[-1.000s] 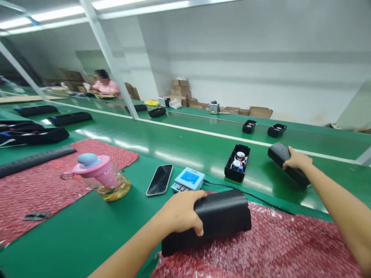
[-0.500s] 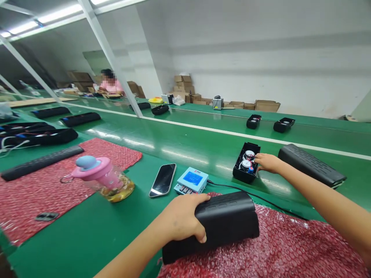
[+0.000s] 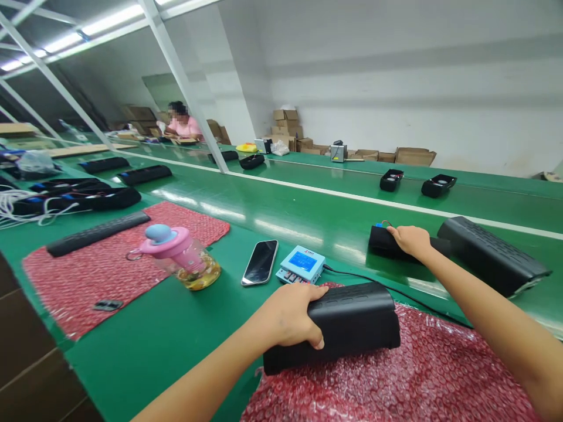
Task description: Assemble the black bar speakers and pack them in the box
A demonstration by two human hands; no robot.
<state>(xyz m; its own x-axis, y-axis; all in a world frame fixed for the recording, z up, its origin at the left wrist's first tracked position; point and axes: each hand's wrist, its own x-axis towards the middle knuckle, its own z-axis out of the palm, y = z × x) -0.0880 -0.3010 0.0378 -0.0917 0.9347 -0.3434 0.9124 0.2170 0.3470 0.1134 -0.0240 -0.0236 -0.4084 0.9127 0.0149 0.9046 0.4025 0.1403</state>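
My left hand (image 3: 295, 316) is wrapped round a black speaker housing (image 3: 356, 322), which lies on red bubble wrap (image 3: 448, 363) near the front. Farther off to the right, my right hand (image 3: 411, 241) grips the top of a black speaker box (image 3: 382, 243) on the green surface. A blue connector and thin wires show at that box's left end; its open side is turned out of sight. Just right of the box lies another black housing (image 3: 492, 255) with a patterned top. A light-blue tester (image 3: 302, 262) with a lit screen sits beyond my left hand.
A phone (image 3: 260, 262) and a pink-lidded bottle (image 3: 191, 261) stand left of the tester. Farther left are a long black bar (image 3: 99, 233) on red wrap and white cables (image 3: 17, 205). Open black boxes (image 3: 438, 185) sit at the back; a person (image 3: 185, 126) sits far left.
My right hand has closed over the wired speaker box, which has turned so its speakers no longer show. My left hand keeps its hold. The view has shifted slightly left.
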